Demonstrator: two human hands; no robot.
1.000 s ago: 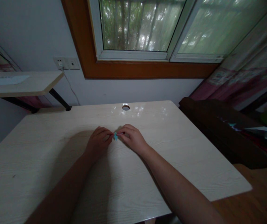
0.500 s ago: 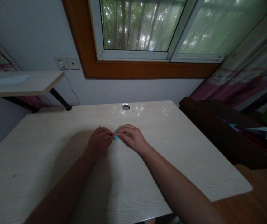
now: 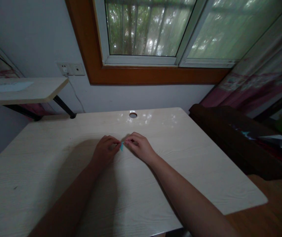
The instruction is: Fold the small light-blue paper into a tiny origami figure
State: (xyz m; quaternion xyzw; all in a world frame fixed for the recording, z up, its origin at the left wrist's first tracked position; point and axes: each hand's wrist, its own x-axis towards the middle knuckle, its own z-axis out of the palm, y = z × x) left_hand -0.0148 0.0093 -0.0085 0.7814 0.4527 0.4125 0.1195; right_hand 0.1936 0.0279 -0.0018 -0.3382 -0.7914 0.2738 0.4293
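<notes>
Between my two hands is a small light-blue strip [image 3: 121, 146], thin like paper or ribbon; its exact kind is too small to make out. My left hand [image 3: 105, 149] pinches it from the left with thumb and fingertips. From the right, my right hand [image 3: 140, 144] pinches its other side. The fingertips of both hands almost meet, and a short blue end hangs down between them. Both hands are just over the pale wood-grain table [image 3: 150, 194], and most of the strip is covered by the fingers.
Near the table's back edge is a round cable hole [image 3: 133, 115]. A raised shelf [image 3: 24, 93] on black legs stands at the back left, with a white sheet [image 3: 9, 87] on it. A dark brown piece of furniture [image 3: 219, 131] stands at the right, below the curtain.
Both hands stay in nearly the same place, still pinching the blue strip. Its hanging end looks slightly narrower and has shifted a little to the left.
</notes>
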